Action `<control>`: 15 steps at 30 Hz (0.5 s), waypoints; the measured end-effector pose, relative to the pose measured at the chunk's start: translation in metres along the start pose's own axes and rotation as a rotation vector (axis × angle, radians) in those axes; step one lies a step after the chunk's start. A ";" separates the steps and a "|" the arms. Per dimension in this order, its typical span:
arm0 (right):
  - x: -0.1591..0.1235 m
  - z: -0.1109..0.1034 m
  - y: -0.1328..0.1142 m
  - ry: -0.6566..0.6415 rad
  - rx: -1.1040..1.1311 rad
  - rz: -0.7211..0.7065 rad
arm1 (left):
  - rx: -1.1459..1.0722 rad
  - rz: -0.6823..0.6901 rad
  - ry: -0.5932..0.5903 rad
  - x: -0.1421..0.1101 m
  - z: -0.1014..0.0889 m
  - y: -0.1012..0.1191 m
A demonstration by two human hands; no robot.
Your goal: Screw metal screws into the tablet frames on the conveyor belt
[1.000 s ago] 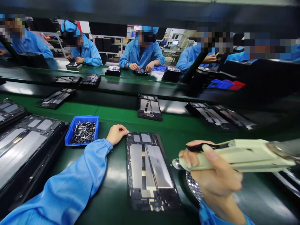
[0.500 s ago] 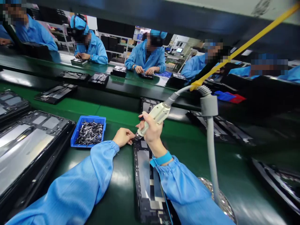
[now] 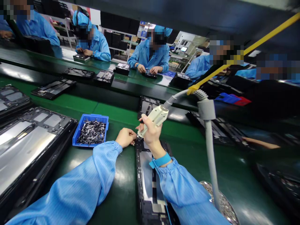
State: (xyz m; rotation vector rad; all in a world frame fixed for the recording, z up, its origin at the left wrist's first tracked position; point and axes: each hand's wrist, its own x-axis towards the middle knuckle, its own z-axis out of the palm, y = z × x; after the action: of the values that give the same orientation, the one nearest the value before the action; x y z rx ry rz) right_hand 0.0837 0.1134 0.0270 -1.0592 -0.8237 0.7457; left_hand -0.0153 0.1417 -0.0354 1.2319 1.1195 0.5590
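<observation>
A black tablet frame (image 3: 147,178) with silver panels lies lengthwise on the green bench in front of me. My right hand (image 3: 150,131) is wrapped round a cream electric screwdriver (image 3: 155,118), its tip down at the frame's far left corner. A grey hose (image 3: 209,153) and yellow cable (image 3: 243,51) run from the tool. My left hand (image 3: 126,137) rests curled at that same corner, fingers pinched together right beside the tip; what they hold is too small to name.
A blue tray of small metal parts (image 3: 92,131) sits left of my hands. Stacked frames (image 3: 25,137) fill the left side. More frames (image 3: 147,106) lie on the belt behind. A round dish of screws (image 3: 223,204) is near right. Several people in blue coats work opposite.
My right hand swung the screwdriver from the near right across to the frame's far left corner, beside my left hand. Over the last half second both hands barely moved.
</observation>
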 end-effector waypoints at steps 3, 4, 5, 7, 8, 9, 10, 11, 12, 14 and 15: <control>0.000 0.003 0.002 0.002 0.010 0.011 | 0.020 -0.014 0.027 0.001 0.000 0.001; 0.000 0.005 0.001 0.013 0.013 0.013 | 0.033 -0.016 0.036 0.001 -0.001 0.003; 0.000 0.006 -0.001 0.025 0.021 0.011 | 0.051 -0.016 0.043 0.001 -0.001 0.005; 0.000 0.007 -0.012 0.042 0.068 -0.004 | 0.103 0.000 0.056 -0.002 -0.004 0.013; 0.000 0.006 -0.021 0.044 0.115 -0.022 | 0.136 0.018 0.061 -0.005 -0.005 0.018; 0.001 0.004 -0.030 0.043 0.172 -0.047 | 0.172 0.043 0.065 -0.008 -0.006 0.021; 0.001 0.001 -0.039 0.043 0.236 -0.080 | 0.213 0.073 0.073 -0.013 -0.008 0.024; 0.003 -0.003 -0.048 0.050 0.295 -0.113 | 0.254 0.109 0.074 -0.017 -0.010 0.024; 0.005 -0.008 -0.056 0.068 0.340 -0.145 | 0.297 0.145 0.082 -0.022 -0.012 0.021; 0.009 -0.020 -0.066 0.128 0.382 -0.196 | 0.487 0.218 0.116 -0.032 -0.014 0.005; 0.012 -0.025 -0.069 0.158 0.394 -0.211 | 0.600 0.238 0.092 -0.038 -0.015 -0.007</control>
State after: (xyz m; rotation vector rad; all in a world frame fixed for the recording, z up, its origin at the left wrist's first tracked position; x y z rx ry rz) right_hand 0.1194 0.0910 0.0876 -0.6570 -0.6096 0.6049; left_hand -0.0454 0.1146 -0.0272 1.8911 1.2748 0.4733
